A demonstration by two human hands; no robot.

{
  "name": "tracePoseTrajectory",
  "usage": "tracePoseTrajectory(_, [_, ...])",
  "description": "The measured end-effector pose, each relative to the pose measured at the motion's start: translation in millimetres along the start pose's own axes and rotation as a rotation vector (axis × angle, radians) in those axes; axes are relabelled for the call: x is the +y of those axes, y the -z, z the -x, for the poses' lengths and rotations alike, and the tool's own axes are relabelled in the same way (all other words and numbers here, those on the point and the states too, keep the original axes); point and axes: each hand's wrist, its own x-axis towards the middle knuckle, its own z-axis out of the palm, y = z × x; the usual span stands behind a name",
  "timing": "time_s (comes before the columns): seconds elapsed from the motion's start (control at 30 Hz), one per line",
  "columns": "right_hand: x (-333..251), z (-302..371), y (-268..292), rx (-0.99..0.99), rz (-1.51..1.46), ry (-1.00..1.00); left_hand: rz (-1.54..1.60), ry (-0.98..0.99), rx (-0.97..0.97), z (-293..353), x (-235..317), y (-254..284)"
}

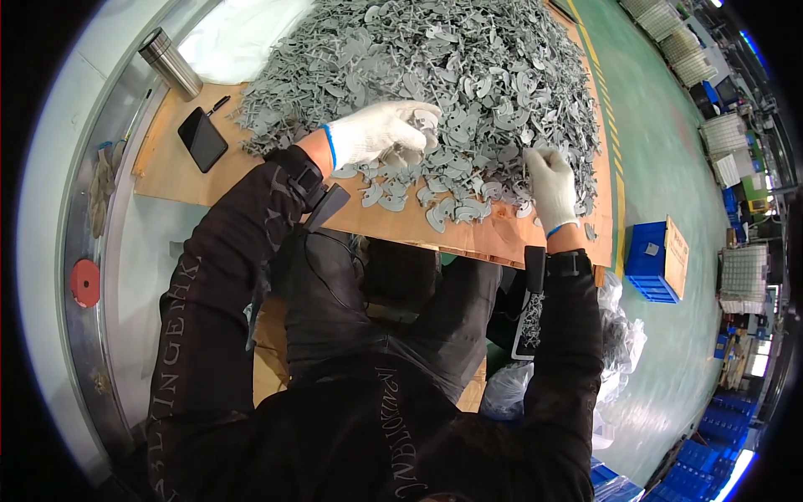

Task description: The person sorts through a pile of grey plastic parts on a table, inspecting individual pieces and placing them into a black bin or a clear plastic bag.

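A large heap of small grey parts point(443, 75), flat curved plates mixed with thin branching pieces, covers much of the wooden table point(176, 180). My left hand point(376, 134), in a white knitted glove with a blue cuff, is over the heap's near left side. Its fingers curl toward the thumb, and whatever they hold blends with the grey behind. At the heap's right side, my right hand point(553, 186) wears a matching glove. Those fingers are bent together against the parts, and their tips hide what lies between them. Several loose curved plates point(443, 213) lie near the table's front edge.
A steel thermos point(171, 64), a black phone point(202, 140) and a pen point(218, 105) sit at the table's left. On the green floor to the right stands a blue crate point(651, 261) with cardboard against it. Clear plastic bags point(619, 335) lie beside my right arm.
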Motion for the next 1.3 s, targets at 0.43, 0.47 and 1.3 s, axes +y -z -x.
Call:
tracePoseTrajectory(0.43, [-34, 11, -24, -0.311, -0.322, -0.073, -1.161, -0.151, 0.183, 0, 23, -18])
tracePoseTrajectory(0.47, [-41, 18, -35, -0.29, -0.141, 0.001, -1.19, -0.175, 0.174, -2, 15, -17])
tracePoseTrajectory(1.3, [-11, 30, -31, -0.361, 0.382, 0.12, -1.652, -0.042, 0.09, -64, 25, -31])
